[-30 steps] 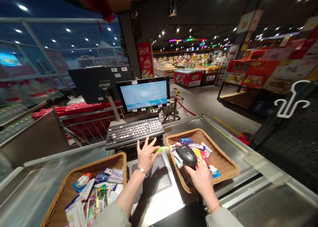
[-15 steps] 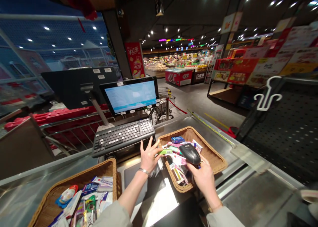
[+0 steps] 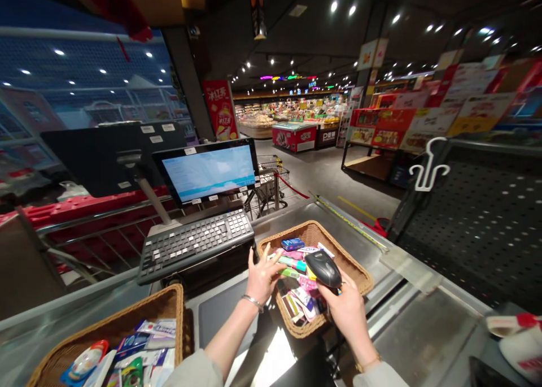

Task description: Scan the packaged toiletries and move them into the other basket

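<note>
My right hand (image 3: 345,305) is wrapped round a black barcode scanner (image 3: 322,268), its head over the right wicker basket (image 3: 355,262). At that basket's left rim is my left hand (image 3: 263,277), thumb and index closed on the end of a slim green packet (image 3: 290,272), other fingers raised. Beneath the scanner the basket holds a blue pack (image 3: 292,244) and a jumble of pink, white and purple small packages, partly hidden by the scanner and my hands. To the left, another wicker basket (image 3: 180,319) carries several toothpaste-like boxes and packets, cut off by the frame.
A black keyboard (image 3: 197,240) and a lit monitor (image 3: 209,172) stand beyond my left hand. Metal counter (image 3: 419,330) runs to the right, beside a black perforated panel (image 3: 474,217) with a white hook. Shopping carts (image 3: 266,183) stand behind the monitor.
My left hand has lowered the green packet over the right basket, nearer the other packages. The scanner stays above the basket in my right hand. The whole view has shifted slightly.
</note>
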### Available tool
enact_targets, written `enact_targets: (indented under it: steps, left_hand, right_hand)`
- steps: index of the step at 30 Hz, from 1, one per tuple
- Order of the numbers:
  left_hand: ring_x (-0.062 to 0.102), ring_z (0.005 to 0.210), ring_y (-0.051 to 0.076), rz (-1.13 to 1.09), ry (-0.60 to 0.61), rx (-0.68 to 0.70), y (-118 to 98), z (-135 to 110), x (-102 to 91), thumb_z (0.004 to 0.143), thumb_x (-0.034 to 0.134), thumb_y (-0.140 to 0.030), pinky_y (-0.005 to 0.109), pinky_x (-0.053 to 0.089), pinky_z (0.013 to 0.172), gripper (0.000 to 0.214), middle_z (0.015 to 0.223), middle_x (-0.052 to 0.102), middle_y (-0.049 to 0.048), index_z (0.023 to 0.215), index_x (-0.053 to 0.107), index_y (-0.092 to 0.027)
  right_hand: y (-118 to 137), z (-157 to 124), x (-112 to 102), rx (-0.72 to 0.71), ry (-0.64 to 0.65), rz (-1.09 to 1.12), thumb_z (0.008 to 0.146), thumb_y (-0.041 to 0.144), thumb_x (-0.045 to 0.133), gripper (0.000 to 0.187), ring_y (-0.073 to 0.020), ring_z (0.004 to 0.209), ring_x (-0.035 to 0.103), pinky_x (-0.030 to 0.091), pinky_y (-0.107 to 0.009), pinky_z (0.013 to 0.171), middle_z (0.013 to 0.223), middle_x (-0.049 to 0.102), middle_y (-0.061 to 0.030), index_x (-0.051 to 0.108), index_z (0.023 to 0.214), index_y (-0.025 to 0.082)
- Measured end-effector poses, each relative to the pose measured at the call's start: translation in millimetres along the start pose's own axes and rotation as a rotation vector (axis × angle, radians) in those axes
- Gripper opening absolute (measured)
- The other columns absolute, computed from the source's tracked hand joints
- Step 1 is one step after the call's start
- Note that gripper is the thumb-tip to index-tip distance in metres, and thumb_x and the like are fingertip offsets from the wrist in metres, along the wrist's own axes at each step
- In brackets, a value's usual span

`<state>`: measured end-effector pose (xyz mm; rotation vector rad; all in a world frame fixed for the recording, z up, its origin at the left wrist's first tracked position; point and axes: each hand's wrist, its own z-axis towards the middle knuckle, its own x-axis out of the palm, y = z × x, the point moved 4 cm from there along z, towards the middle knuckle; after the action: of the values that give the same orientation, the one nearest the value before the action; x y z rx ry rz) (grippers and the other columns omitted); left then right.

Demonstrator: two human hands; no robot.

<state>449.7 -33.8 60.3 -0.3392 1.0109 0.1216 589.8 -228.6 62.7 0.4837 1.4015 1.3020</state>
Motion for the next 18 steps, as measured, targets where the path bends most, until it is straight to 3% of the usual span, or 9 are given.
enact_targets:
  steps: [9,12,18]
  left_hand:
    - [0.032,0.142,0.030,0.009,0.064,0.015,-8,-2,13.4,0.090,0.056,-0.033,0.073,0.003,0.112,0.036,0.139,0.056,0.0038,0.126,0.058,-0.039]
    - [0.031,0.142,0.031,0.040,0.054,-0.014,-5,-4,8.1,0.090,0.056,-0.036,0.073,0.003,0.112,0.044,0.143,0.052,0.0063,0.133,0.052,-0.036]
    - [0.029,0.143,0.032,0.070,0.024,-0.103,0,-10,-16.6,0.091,0.054,-0.033,0.075,0.005,0.111,0.038,0.145,0.049,0.0045,0.128,0.056,-0.036]
  right_hand:
    - [-4,2,-1,0.028,0.011,-0.007,0.066,0.048,0.067,0.042,-0.0299,0.117,0.057,0.044,-0.044,0.101,0.119,0.065,-0.0140,0.075,0.095,0.019]
    - [-1,2,2,0.020,0.025,-0.012,0.067,0.049,0.066,0.041,-0.0302,0.117,0.057,0.043,-0.045,0.102,0.121,0.064,-0.0145,0.075,0.094,0.019]
    - [10,1,14,-0.009,0.056,0.003,0.067,0.048,0.067,0.043,-0.0309,0.117,0.055,0.039,-0.047,0.105,0.120,0.064,-0.0152,0.074,0.097,0.017]
